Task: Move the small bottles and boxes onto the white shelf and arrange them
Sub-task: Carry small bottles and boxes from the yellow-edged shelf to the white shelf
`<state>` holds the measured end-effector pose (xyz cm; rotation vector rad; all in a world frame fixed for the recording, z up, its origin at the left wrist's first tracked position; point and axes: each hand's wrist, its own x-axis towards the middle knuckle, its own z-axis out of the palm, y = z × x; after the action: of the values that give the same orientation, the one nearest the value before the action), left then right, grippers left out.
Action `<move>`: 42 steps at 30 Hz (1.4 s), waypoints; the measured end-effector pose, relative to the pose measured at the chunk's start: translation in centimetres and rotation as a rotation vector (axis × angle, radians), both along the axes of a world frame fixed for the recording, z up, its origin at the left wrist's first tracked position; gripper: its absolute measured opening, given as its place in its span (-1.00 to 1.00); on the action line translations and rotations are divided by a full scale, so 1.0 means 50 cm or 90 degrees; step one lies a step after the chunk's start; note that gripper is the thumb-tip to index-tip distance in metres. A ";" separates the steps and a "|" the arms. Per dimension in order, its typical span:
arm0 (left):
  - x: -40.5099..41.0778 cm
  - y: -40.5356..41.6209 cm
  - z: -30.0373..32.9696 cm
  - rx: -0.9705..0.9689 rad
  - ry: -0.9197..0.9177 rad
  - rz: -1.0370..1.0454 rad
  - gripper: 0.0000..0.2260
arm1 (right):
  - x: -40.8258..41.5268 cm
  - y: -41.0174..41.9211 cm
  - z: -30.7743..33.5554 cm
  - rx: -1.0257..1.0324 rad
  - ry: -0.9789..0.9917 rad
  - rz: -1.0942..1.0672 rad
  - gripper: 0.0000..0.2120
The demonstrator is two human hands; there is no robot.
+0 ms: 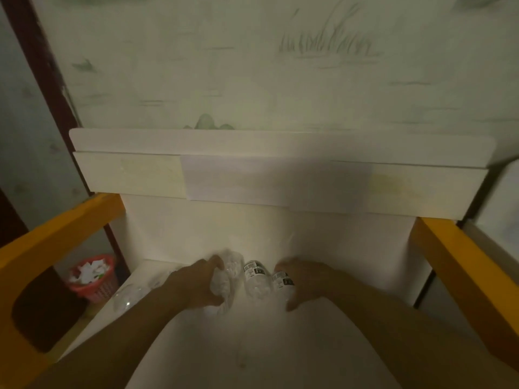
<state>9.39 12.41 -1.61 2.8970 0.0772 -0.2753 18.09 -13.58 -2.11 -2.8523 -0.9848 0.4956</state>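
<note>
Both hands work low on the white shelf. The left hand grips a clear bottle; the right hand grips a labelled bottle. 1 more labelled bottle lies between. Arranging seems underway; no boxes visible yet.

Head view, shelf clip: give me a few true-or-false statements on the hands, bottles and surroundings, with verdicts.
1. Both hands are on small clear bottles on the white shelf. True: left hand, right hand, bottles.
2. A red basket of paper scraps sits low on the left. True.
3. The bottles carry bright blue labels. False: the labels are white and black.
4. The upper white ledge holds several boxes. False: nothing stands on it.
</note>
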 end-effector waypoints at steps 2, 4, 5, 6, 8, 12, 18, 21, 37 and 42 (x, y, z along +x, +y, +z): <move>-0.004 -0.006 0.033 0.010 0.000 0.002 -0.36 | -0.003 -0.005 0.034 -0.004 -0.011 0.019 -0.10; -0.010 -0.013 0.078 0.014 -0.014 0.008 -0.36 | -0.003 -0.013 0.080 -0.020 -0.029 0.046 -0.10; -0.013 -0.016 0.100 0.010 -0.030 0.019 -0.36 | -0.003 -0.017 0.109 -0.037 -0.040 0.065 -0.09; -0.018 -0.024 0.126 0.002 -0.048 0.033 -0.36 | -0.002 -0.020 0.140 -0.051 -0.056 0.086 -0.10; -0.029 -0.042 0.173 -0.007 -0.075 0.050 -0.38 | -0.006 -0.031 0.198 -0.053 -0.086 0.120 -0.18; -0.054 -0.085 0.246 0.033 -0.123 0.029 -0.44 | -0.028 -0.068 0.281 -0.013 -0.108 0.146 -0.25; -0.079 -0.182 0.325 0.064 -0.175 -0.039 -0.38 | -0.081 -0.166 0.357 0.002 -0.164 0.103 -0.20; -0.084 -0.239 0.362 0.042 -0.215 -0.073 -0.34 | -0.117 -0.238 0.392 0.018 -0.186 0.043 -0.12; -0.149 -0.668 0.456 -0.082 -0.344 -0.313 -0.39 | -0.341 -0.666 0.410 0.068 -0.285 -0.233 -0.24; -0.139 -0.803 0.438 -0.084 -0.328 -0.339 -0.38 | -0.336 -0.813 0.359 0.015 -0.253 -0.265 -0.26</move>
<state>2.46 -27.72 20.27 2.7035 -0.7676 0.3718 1.28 -54.22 15.83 -3.0717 -0.3952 -0.1239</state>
